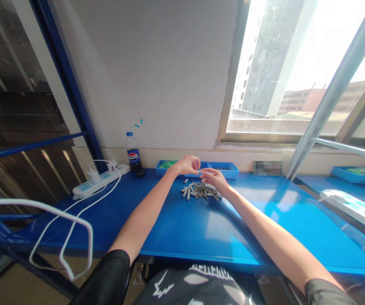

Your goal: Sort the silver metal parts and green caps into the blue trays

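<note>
Blue-capped bottle (133, 156) stands left of small parts (200, 191).

Tabletop (182, 231): smooth, glossy
Small parts (200, 191): metallic-looking
Tray (232, 174): smooth plastic
Bottle (133, 157): clear, glossy plastic
Wall (157, 72): smooth, matt
Shirt (179, 293): matt cloth
Window (265, 55): glass

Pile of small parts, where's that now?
In the head view, the pile of small parts lies slightly right of centre on the blue table, just below the right hand.
</note>
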Demonstrator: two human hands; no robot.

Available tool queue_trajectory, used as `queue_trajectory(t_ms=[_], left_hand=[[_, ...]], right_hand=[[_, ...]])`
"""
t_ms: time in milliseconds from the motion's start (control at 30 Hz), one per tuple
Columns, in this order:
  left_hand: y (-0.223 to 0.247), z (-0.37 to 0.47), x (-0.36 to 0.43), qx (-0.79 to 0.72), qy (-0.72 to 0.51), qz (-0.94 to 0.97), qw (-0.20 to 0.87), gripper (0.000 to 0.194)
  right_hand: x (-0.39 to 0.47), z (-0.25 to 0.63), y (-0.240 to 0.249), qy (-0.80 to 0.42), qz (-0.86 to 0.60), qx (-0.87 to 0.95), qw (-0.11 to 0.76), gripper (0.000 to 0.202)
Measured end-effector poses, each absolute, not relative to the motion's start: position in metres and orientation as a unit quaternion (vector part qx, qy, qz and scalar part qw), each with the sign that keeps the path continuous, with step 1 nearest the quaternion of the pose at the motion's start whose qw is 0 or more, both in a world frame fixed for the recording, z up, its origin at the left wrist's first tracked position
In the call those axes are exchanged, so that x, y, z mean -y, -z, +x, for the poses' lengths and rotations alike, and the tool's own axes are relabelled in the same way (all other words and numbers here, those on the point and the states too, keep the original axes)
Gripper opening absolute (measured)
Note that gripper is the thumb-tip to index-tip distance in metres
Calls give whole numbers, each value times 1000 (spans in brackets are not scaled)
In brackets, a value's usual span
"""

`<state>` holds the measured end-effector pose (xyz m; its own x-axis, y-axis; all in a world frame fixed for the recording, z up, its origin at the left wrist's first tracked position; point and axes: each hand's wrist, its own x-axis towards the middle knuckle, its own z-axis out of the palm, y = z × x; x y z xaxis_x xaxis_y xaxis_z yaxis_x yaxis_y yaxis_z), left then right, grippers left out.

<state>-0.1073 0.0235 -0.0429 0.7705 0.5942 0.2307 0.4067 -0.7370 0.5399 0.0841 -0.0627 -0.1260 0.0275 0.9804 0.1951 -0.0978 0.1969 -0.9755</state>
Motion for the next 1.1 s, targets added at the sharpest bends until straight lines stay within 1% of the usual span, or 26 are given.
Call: queue_trajectory(t_ms=[133,267,367,533,667,900,1033,1100], left_hand=[[49,-101,-23,-241,-233,910,244,28],[50,-100,-22,-234,-220,913,251,29],[47,-103,-20,-275,-164,923,216,30],[45,-109,-20,-377,-12,920,105,25],[53,-109,-20,-400,28,911,93,31],[68,-103,-22,-408,46,909,74,25],[73,-101,-22,-405,44,910,79,34],[72,-101,-22,-397,41,913,90,34]], right_hand=[[63,84,126,-492,-407,504,582,45],[63,85,125,-501,-403,494,585,43],[62,85,126,-484,-422,494,586,40],[59,86,128,-453,-440,496,596,39],[60,85,127,-458,-411,497,612,45],[60,86,128,-442,-455,495,594,33],[60,87,127,-440,-472,479,595,28],[61,87,126,-443,-472,476,595,27]])
